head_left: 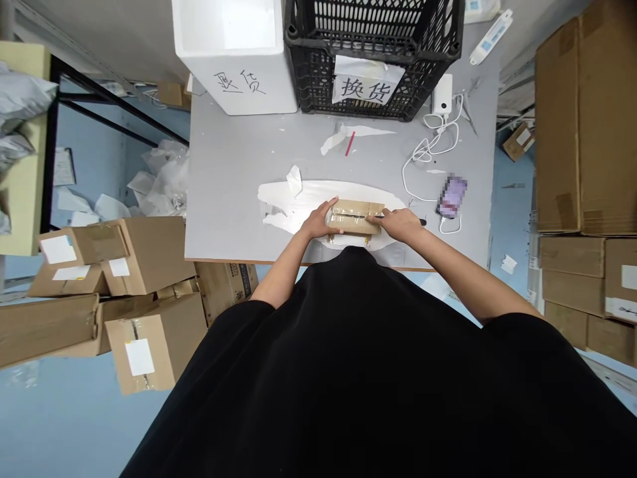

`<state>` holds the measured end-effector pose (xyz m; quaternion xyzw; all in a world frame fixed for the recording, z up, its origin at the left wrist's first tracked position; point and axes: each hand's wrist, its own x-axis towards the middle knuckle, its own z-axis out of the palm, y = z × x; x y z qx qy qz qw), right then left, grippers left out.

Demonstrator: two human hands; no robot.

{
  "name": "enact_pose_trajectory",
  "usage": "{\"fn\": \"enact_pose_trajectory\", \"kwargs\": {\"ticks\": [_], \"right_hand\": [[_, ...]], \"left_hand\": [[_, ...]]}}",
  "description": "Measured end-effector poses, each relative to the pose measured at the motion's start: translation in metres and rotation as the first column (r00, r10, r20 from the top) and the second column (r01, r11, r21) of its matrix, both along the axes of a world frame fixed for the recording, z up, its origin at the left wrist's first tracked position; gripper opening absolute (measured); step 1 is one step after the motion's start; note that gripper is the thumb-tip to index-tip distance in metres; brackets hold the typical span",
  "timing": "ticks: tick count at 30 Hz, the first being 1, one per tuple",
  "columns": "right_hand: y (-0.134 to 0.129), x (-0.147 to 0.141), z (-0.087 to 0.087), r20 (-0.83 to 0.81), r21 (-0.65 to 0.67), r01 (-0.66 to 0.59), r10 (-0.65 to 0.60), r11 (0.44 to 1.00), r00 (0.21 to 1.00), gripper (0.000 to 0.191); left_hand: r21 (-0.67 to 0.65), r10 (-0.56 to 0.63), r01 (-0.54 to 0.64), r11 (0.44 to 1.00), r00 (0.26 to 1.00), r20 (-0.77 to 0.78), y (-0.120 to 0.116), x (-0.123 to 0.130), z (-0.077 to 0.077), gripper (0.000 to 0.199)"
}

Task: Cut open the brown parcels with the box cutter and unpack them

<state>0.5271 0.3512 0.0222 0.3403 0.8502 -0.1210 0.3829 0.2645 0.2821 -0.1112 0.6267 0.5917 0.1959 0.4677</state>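
A small taped cardboard box (354, 216) lies on white paper (311, 196) near the front edge of the grey table (226, 192). My left hand (320, 220) holds the box at its left end, thumb and fingers apart on either side of the corner. At the right end, my right hand (398, 224) is closed around a thin dark tool (423, 222), whose handle end sticks out to the right of the hand. The tool's tip is hard to make out against the top of the box, near the dark seam in the tape.
A white bin (263, 83) and a black crate (318, 86) stand along the back. To the right lie a phone (452, 196), a white cable (423, 151) and a power strip (442, 96). Cardboard boxes (164, 255) are stacked left of the table, others (572, 272) at the right.
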Motion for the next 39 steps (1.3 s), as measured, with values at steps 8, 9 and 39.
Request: {"fn": "enact_pose_trajectory", "kwargs": {"ticks": [8, 9, 39], "right_hand": [[0.003, 0.027, -0.01, -0.008, 0.036, 0.046, -0.046, 0.998, 0.999, 0.061], [0.004, 0.032, -0.01, -0.009, 0.036, 0.05, -0.05, 0.998, 0.999, 0.061], [-0.021, 0.081, -0.021, -0.212, -0.001, 0.309, -0.302, 0.951, 0.929, 0.067]], "left_hand": [[0.001, -0.007, 0.007, 1.0, 1.0, -0.012, -0.001, 0.0, 0.001, 0.119], [0.001, -0.007, 0.007, 1.0, 1.0, -0.013, -0.001, 0.0, 0.002, 0.119], [0.213, 0.061, 0.005, 0.977, 0.951, -0.303, 0.009, 0.042, 0.036, 0.075]]}}
